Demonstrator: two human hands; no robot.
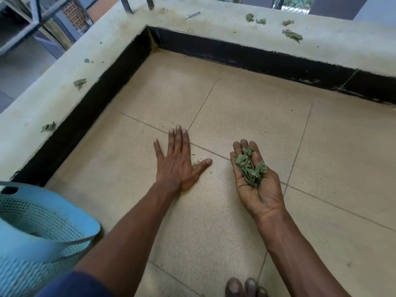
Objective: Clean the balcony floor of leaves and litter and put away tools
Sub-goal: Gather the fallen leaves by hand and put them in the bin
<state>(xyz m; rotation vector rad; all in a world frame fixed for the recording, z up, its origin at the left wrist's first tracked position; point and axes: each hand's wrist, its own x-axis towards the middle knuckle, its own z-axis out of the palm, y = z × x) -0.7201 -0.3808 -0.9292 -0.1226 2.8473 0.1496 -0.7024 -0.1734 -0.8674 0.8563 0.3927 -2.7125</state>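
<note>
On the upturned right hand, fingers loosely cupped and not closed, rests a heap of leaves. Left hand lies flat on the floor, fingers spread. Stray leaves lie on the ledge. Basket stands at the left.

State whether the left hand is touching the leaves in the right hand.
Apart. The head view shows bare floor between the left hand and the leaves lying in the right hand.
</note>
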